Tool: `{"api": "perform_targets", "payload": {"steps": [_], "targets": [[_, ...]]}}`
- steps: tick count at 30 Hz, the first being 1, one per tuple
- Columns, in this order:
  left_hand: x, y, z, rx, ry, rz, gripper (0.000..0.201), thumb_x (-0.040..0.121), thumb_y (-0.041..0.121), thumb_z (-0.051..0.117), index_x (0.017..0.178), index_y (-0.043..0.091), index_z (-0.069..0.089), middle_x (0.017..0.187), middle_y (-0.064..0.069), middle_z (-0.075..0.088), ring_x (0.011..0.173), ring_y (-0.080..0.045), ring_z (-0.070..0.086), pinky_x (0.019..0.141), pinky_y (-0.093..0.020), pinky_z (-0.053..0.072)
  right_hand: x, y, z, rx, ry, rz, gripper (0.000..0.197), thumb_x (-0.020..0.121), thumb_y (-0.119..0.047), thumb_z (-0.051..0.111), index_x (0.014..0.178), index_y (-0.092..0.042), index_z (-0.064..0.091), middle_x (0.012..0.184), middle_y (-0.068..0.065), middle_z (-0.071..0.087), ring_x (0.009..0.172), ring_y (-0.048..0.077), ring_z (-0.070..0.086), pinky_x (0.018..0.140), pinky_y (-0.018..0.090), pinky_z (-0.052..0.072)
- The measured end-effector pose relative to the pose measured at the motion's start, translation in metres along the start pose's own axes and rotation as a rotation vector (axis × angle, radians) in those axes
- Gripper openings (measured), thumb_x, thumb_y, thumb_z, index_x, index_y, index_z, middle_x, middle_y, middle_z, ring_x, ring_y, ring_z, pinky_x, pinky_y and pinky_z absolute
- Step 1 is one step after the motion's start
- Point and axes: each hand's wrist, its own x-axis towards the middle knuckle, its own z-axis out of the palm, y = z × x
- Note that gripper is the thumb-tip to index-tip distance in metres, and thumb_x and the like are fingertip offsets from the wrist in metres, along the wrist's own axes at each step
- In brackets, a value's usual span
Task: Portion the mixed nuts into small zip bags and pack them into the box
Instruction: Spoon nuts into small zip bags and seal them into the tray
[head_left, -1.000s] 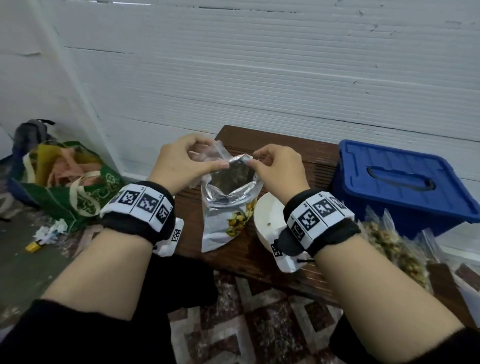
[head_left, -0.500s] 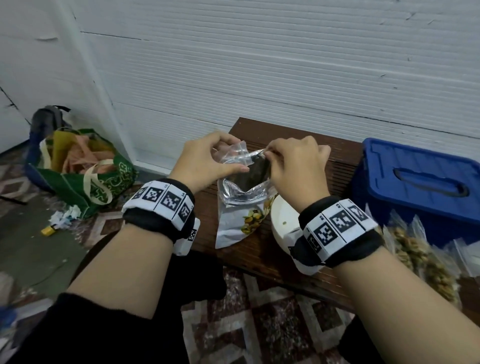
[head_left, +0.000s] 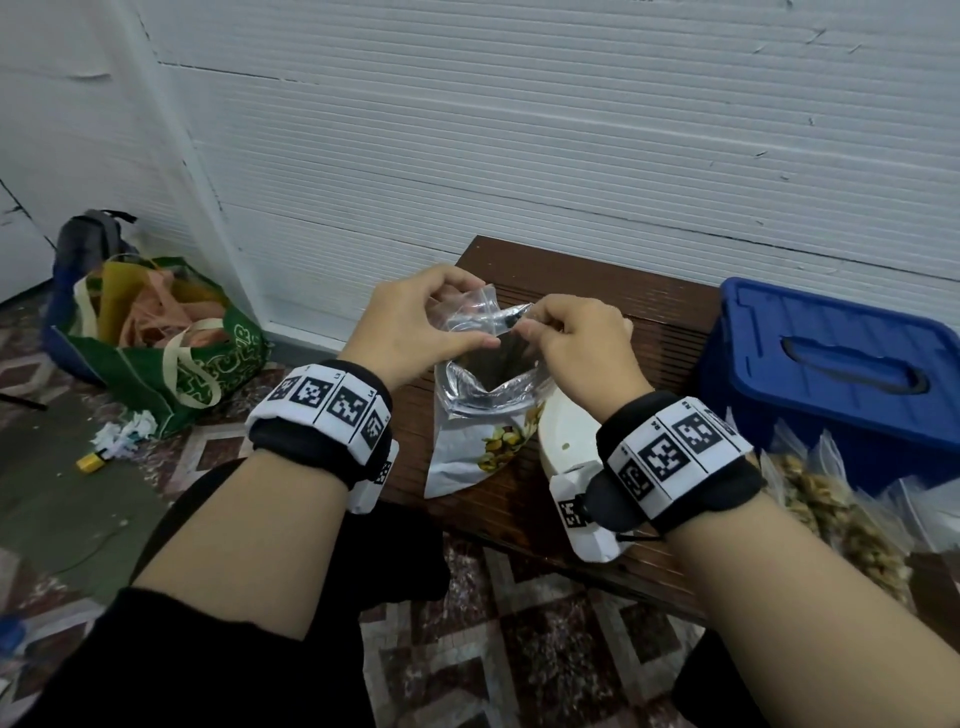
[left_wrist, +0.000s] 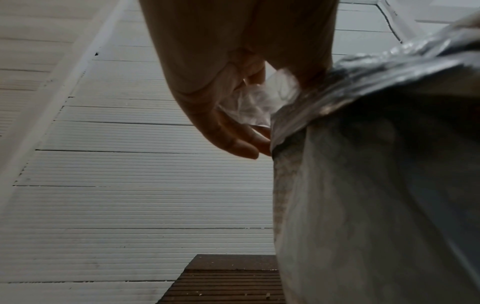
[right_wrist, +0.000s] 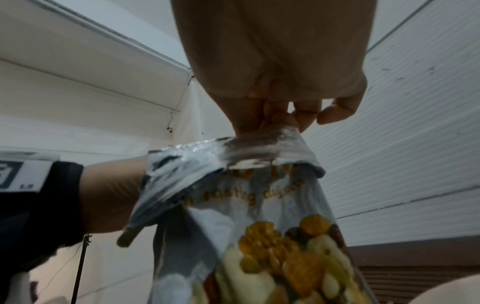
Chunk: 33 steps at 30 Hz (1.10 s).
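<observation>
Both hands, left (head_left: 415, 325) and right (head_left: 576, 338), now pinch a zip bag (head_left: 480, 317) narrower, perhaps opening it, above the nut pouch (head_left: 480, 415) at the surface's (head_left: 670, 332) left edge.

Both hands raised, close together; left (head_left: 415, 325) and right (head_left: 576, 348) fingertips pinching.

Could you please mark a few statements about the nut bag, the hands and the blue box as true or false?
1. The left hand and right hand both hold the nut bag at its open top. True.
2. The blue box has its lid off. False: the lid is on.
3. Filled small bags lie in front of the box. True.
4. The nut bag lies flat on the bench. False: it stands upright.
</observation>
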Motion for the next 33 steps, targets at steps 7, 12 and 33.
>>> {"api": "perform_targets", "payload": {"steps": [7, 12, 33], "targets": [[-0.002, 0.002, -0.004, -0.022, 0.005, -0.029, 0.051, 0.061, 0.040, 0.085, 0.107, 0.035, 0.063, 0.095, 0.016, 0.066, 0.085, 0.008, 0.060, 0.075, -0.010, 0.048, 0.010, 0.009, -0.010, 0.226, 0.236, 0.183, 0.031, 0.094, -0.024, 0.053, 0.063, -0.023, 0.061, 0.084, -0.003, 0.069, 0.095, 0.023, 0.060, 0.099, 0.053, 0.038], [-0.004, 0.004, -0.018, -0.035, 0.038, -0.064, 0.048, 0.055, 0.055, 0.079, 0.099, 0.042, 0.062, 0.099, 0.013, 0.068, 0.088, -0.004, 0.064, 0.077, -0.017, 0.051, 0.018, 0.017, -0.019, 0.338, 0.310, 0.297, 0.039, 0.092, -0.021, 0.052, 0.054, -0.023, 0.058, 0.083, -0.009, 0.069, 0.097, 0.020, 0.062, 0.102, 0.053, 0.037], [-0.004, 0.008, -0.023, 0.110, -0.106, -0.042, 0.057, 0.058, 0.047, 0.085, 0.111, 0.035, 0.067, 0.103, 0.021, 0.064, 0.099, 0.007, 0.055, 0.079, -0.012, 0.039, 0.033, 0.009, -0.068, 0.279, 0.463, 0.346, 0.026, 0.089, -0.007, 0.044, 0.082, 0.005, 0.066, 0.083, 0.008, 0.061, 0.078, 0.024, 0.057, 0.075, 0.042, 0.052]]}}
